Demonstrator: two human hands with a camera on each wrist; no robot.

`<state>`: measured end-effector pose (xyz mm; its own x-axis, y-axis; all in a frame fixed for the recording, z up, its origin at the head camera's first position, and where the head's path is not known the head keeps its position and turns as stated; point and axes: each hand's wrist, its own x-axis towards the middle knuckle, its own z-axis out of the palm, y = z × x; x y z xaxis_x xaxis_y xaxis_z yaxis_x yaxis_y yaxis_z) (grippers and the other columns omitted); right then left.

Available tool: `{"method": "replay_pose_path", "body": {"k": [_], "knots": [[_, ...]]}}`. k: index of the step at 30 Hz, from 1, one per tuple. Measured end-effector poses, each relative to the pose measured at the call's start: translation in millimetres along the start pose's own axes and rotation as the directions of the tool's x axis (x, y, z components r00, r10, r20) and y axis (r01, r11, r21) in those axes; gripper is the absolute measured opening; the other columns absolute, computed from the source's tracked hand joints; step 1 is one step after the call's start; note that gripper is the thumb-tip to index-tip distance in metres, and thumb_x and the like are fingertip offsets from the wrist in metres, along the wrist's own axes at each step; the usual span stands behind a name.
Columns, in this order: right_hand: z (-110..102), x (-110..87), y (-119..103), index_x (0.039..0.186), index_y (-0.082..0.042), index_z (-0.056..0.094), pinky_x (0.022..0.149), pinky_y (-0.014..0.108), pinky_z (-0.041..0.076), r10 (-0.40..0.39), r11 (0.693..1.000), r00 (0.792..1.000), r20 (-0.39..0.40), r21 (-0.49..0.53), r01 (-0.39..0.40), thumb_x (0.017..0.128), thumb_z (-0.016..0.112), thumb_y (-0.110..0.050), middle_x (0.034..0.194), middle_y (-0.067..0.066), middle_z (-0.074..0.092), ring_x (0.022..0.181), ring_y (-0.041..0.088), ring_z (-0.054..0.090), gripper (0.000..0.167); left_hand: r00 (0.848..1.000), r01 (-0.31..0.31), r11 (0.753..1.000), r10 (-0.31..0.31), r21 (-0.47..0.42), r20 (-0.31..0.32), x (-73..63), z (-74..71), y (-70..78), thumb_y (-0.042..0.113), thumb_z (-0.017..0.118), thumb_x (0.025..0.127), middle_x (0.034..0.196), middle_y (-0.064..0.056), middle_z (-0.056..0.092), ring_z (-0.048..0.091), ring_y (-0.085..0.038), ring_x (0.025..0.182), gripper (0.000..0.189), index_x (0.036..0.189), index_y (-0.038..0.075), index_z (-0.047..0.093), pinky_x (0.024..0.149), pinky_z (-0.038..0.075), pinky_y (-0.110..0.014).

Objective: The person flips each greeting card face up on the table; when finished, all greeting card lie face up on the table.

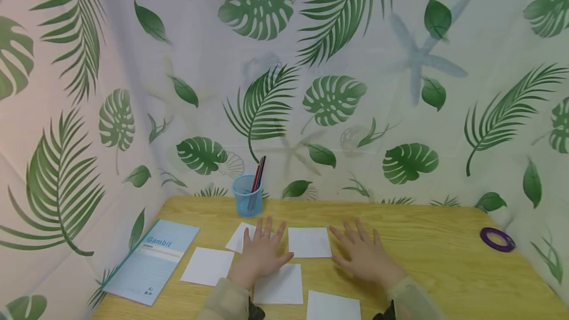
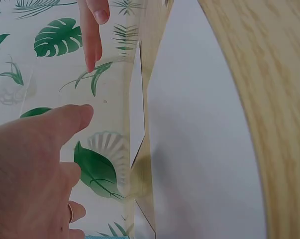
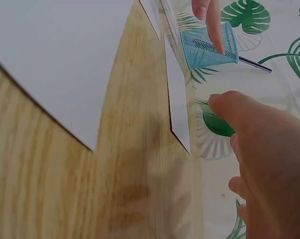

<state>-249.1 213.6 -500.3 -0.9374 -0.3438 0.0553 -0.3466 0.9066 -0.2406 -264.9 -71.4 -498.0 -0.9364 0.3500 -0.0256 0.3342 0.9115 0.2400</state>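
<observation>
Currently, a blue mesh cup (image 1: pixel 242 206) stands near the worktop's (image 1: pixel 426 231) back edge, red and dark pens (image 1: pixel 258 177) leaning in it. Five white cards (image 1: pixel 309 242) lie scattered mid-worktop, nearest one cut off by head view's lower border. Left hand (image 1: pixel 262 253) is over two cards, partly hiding them; right hand (image 1: pixel 364 256) just right of back-centre card. Both hands' fingers spread, extended, gripping nothing. Gambit booklet (image 1: pixel 153 260) along left edge; worktop stretches from right hand to purple ring (image 1: pixel 502 248) near right edge.
</observation>
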Motion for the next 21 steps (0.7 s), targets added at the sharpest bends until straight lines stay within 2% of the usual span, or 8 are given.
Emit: {"method": "replay_pose_path", "body": {"k": [8,21], "knots": [[1.1,7.5,1.1,0.156,-0.025,0.030,0.109,0.080,0.010,-0.027,1.000,1.000,0.006,0.001,0.027,0.096,0.054,-0.054,0.162,0.015,0.027,0.149,0.047,0.015,0.071,1.000,-0.011,1.000,0.010,0.021,0.020,2.7,-0.5,1.1,0.062,0.049,0.095,0.165,-0.017,0.016,0.010,-0.043,0.152,0.079,0.159,0.025,0.023,0.116,0.014,-0.071],[5.9,15.7,-0.5,0.155,-0.026,0.033,0.111,0.078,0.010,-0.050,0.999,0.996,0.079,-0.018,0.051,0.096,0.054,-0.055,0.161,0.014,0.031,0.150,0.047,0.014,0.070,0.999,-0.035,0.999,0.033,0.040,0.042,6.6,5.7,5.7,0.060,0.052,0.094,0.164,-0.015,0.021,0.012,-0.043,0.151,0.074,0.156,0.026,0.030,0.115,0.017,-0.071]]}}
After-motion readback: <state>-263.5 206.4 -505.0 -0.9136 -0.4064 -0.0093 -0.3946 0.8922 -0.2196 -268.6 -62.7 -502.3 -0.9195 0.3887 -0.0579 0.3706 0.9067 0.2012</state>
